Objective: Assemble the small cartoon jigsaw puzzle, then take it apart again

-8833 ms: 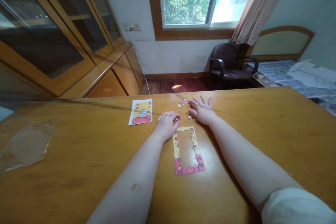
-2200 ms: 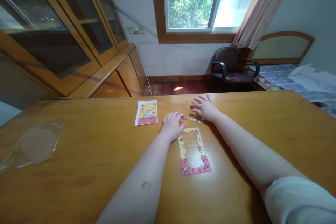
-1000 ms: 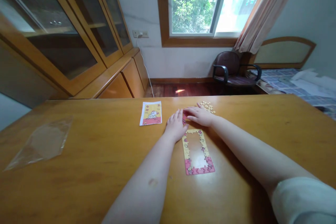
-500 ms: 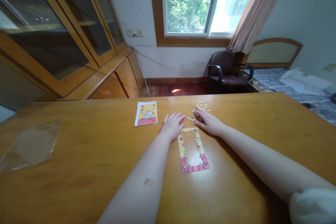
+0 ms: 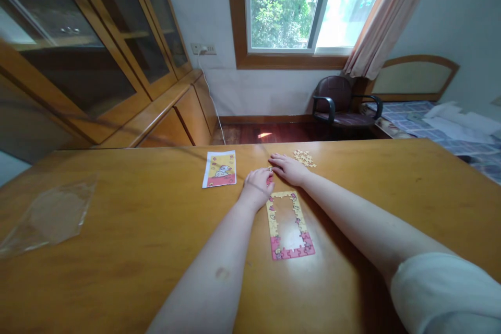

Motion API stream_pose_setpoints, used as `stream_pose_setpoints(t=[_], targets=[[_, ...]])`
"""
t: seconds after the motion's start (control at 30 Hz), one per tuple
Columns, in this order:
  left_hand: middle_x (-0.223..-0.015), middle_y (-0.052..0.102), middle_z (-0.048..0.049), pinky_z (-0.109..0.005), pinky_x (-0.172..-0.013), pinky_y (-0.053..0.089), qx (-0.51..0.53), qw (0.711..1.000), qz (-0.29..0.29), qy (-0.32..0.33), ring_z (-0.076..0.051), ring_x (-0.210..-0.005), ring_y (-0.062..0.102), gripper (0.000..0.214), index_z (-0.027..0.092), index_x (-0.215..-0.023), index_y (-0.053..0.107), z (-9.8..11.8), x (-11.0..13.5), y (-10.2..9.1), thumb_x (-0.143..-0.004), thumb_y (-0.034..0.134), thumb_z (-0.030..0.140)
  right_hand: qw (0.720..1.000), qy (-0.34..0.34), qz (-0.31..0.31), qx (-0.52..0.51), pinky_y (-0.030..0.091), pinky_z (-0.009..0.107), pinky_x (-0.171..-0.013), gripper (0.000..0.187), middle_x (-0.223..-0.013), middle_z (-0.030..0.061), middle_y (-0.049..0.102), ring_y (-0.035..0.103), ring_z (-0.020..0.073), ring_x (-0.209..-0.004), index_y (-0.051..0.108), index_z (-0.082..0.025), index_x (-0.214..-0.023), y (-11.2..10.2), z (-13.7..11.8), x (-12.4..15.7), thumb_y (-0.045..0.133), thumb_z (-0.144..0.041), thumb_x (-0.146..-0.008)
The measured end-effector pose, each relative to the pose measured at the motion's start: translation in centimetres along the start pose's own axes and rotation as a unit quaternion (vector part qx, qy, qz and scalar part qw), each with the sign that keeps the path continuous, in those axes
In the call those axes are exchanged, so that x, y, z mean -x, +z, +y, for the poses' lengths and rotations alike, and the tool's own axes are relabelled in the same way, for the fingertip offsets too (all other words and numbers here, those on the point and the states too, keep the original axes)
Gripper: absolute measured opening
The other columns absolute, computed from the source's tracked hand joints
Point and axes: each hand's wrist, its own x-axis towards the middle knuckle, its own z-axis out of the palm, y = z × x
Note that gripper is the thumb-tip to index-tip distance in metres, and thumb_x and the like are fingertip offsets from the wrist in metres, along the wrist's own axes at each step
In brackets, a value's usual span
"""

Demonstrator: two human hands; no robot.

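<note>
Left hand [image 5: 256, 188] sits by far-left corner of puzzle border [image 5: 293, 253]; slip could nudge joints apart. Right hand [image 5: 290, 169], swung wide, could scatter yellow pieces [image 5: 304, 158]. Border flat on table [image 5: 156, 229], yellow far end, pink near end, hollow middle. Left curls at pink pieces [image 5: 270, 180], right palm-down; either grip, cannot tell.

Before you, the table [image 5: 156, 229] is glossy wood, the bag [image 5: 50, 214] shiny plastic, the picture sheet [image 5: 219, 169] paper, the puzzle border [image 5: 291, 254] apparently card, your sleeve [image 5: 434, 287] matt cloth.
</note>
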Motion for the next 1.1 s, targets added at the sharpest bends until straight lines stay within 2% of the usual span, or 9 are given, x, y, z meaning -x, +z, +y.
stream_pose_setpoints(t=[0.2,0.33,0.5,0.6,0.7,0.8,0.93,1.03,1.1], targets=[[-0.109,0.065,-0.0057,-0.034,-0.097,0.041,0.018,1.0,0.022,0.004,-0.022,-0.105,0.056,0.022,0.019,-0.101,0.064,-0.4,-0.1,0.1,-0.079,0.06,0.023,1.0,0.015,0.018,-0.003,0.03,0.039,-0.113,0.042,-0.139,0.0089,0.049,0.042,0.0205,-0.131,0.056,-0.019,-0.13,0.3,-0.1,-1.1,0.042,-0.033,-0.094],[-0.109,0.065,-0.0057,-0.034,-0.097,0.042,0.013,1.0,0.019,-0.001,-0.022,-0.105,0.056,0.024,0.02,-0.102,0.065,-0.3,0.0,0.0,-0.08,0.059,0.024,0.999,-0.036,-0.003,-0.024,0.03,0.038,-0.113,0.039,-0.139,0.0048,0.049,0.041,0.0182,-0.132,0.057,-0.024,-0.128,0.1,-0.3,-0.7,0.04,-0.031,-0.094],[-0.127,0.059,-0.0048,-0.039,-0.108,0.032,-0.009,1.0,-0.004,0.011,-0.023,-0.119,0.05,0.036,0.022,-0.118,0.059,0.0,0.2,0.0,-0.082,0.054,0.026,0.998,-0.051,-0.012,-0.044,0.031,0.04,-0.112,0.039,-0.14,0.0045,0.048,0.042,0.0199,-0.131,0.059,-0.025,-0.127,0.0,-0.2,-0.7,0.044,-0.027,-0.091],[-0.141,0.048,-0.0052,-0.045,-0.114,0.021,-0.018,0.999,-0.036,0.007,-0.024,-0.13,0.041,0.047,0.023,-0.13,0.05,0.1,0.3,0.0,-0.083,0.053,0.031,0.997,-0.048,-0.012,-0.051,0.033,0.039,-0.111,0.039,-0.139,0.0029,0.049,0.043,0.0192,-0.131,0.059,-0.026,-0.127,-0.1,0.0,-1.1,0.043,-0.026,-0.092],[-0.144,0.043,-0.0084,-0.046,-0.115,0.019,-0.017,0.999,-0.046,-0.002,-0.025,-0.133,0.038,0.059,0.02,-0.138,0.041,0.2,0.3,0.0,-0.083,0.054,0.037,0.997,-0.042,0.002,-0.062,0.036,0.036,-0.109,0.038,-0.134,0.0019,0.055,0.047,0.0176,-0.127,0.06,-0.026,-0.125,-0.1,0.3,-1.6,0.042,-0.027,-0.092],[-0.142,0.046,-0.0108,-0.044,-0.113,0.024,0.0,0.999,-0.03,-0.014,-0.026,-0.129,0.042,0.061,0.016,-0.139,0.039,0.2,0.2,-0.1,-0.084,0.053,0.038,0.997,-0.033,0.016,-0.062,0.039,0.032,-0.107,0.036,-0.129,0.003,0.059,0.051,0.0166,-0.123,0.064,-0.024,-0.121,-0.1,0.5,-2.0,0.042,-0.027,-0.092],[-0.133,0.054,-0.0101,-0.035,-0.106,0.035,0.032,0.998,0.027,-0.037,-0.023,-0.12,0.05,0.048,0.016,-0.132,0.048,0.0,0.0,-0.3,-0.087,0.05,0.032,0.998,-0.025,0.029,-0.04,0.039,0.032,-0.107,0.036,-0.127,0.0067,0.06,0.051,0.0178,-0.123,0.065,-0.019,-0.119,-0.1,0.3,-2.2,0.042,-0.03,-0.093],[-0.123,0.06,-0.0084,-0.034,-0.102,0.039,0.022,0.996,0.064,-0.062,-0.022,-0.114,0.053,0.037,0.018,-0.122,0.057,-0.1,0.0,-0.5,-0.087,0.05,0.028,0.998,-0.055,0.032,-0.029,0.036,0.034,-0.109,0.037,-0.133,0.0067,0.056,0.047,0.0186,-0.127,0.063,-0.021,-0.122,-0.1,0.1,-2.0,0.041,-0.033,-0.094],[-0.115,0.064,-0.0079,-0.035,-0.099,0.041,0.008,0.995,0.066,-0.07,-0.023,-0.109,0.055,0.03,0.019,-0.114,0.062,-0.1,0.0,-0.6,-0.087,0.05,0.027,0.996,-0.082,0.017,-0.035,0.035,0.035,-0.11,0.036,-0.136,0.0045,0.053,0.046,0.0187,-0.128,0.063,-0.024,-0.122,-0.1,0.1,-1.8,0.043,-0.036,-0.094]])
